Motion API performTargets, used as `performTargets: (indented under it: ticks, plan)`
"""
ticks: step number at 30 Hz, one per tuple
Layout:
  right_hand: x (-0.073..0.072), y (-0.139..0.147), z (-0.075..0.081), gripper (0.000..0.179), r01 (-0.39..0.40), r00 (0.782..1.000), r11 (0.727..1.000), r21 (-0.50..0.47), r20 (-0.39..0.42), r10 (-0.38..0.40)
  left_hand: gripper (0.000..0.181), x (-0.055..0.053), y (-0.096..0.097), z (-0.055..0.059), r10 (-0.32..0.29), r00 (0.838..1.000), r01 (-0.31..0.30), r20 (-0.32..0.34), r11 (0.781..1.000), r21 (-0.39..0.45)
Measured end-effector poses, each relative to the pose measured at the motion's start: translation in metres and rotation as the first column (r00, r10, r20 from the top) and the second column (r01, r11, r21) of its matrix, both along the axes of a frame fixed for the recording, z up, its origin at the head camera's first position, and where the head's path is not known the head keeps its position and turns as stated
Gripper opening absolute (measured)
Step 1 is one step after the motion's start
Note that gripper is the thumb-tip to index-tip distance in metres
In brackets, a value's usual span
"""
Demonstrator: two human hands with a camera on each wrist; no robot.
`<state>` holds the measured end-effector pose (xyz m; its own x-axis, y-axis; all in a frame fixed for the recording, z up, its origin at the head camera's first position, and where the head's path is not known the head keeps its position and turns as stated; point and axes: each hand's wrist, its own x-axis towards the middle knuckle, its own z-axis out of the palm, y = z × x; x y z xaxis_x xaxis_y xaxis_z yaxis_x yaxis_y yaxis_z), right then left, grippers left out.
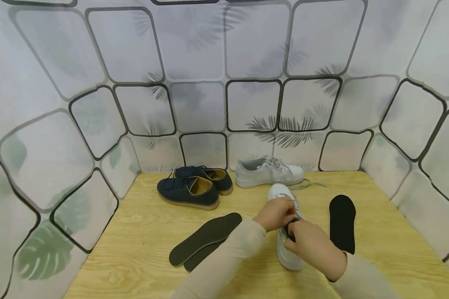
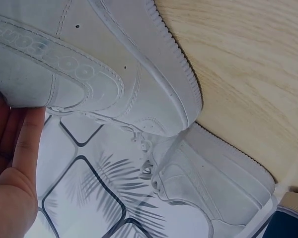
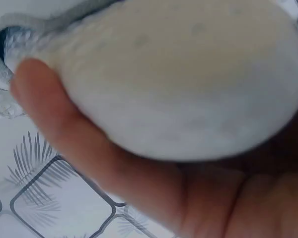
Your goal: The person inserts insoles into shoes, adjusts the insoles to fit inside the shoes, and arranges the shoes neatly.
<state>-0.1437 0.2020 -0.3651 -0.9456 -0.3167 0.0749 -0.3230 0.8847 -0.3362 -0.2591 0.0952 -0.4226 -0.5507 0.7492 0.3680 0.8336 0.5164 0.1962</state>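
On the wooden table (image 1: 142,232), we gripped the white sneaker (image 1: 289,249) with both hands, the left hand (image 1: 276,214) and right hand (image 1: 309,245) feeding a black insole (image 1: 291,231) inside; next, probably, pressing it flat.

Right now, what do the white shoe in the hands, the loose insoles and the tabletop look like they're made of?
White shoe: probably smooth leather or synthetic, matte, with stitched panels, punched holes and a ribbed rubber-looking sole edge. Dark insoles: thin, flat, dull, likely foam or fabric-faced; cannot tell which. Table: pale wood or wood-print laminate, grain lines showing. Both the left hand and right hand grip the shoe.
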Motion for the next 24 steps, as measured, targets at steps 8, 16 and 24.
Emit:
performTargets:
  ticks: [8, 16, 24]
  plan:
    - [-0.013, 0.001, -0.002, 0.037, 0.051, 0.983, 0.999, -0.007, -0.175, -0.051, 0.011, -0.004, 0.000, 0.000, 0.014, 1.000, -0.013, -0.012, 0.999, 0.032]
    - [-0.002, 0.003, -0.004, 0.039, 0.137, 0.990, 0.991, 0.008, -0.029, -0.137, 0.010, 0.001, 0.000, -0.006, 0.002, 1.000, -0.002, 0.014, 1.000, 0.015]
    - [0.010, -0.009, -0.007, 0.034, 0.134, 0.980, 0.985, 0.105, -0.159, -0.117, 0.011, 0.002, 0.000, -0.002, 0.009, 1.000, -0.008, -0.025, 0.999, 0.032]
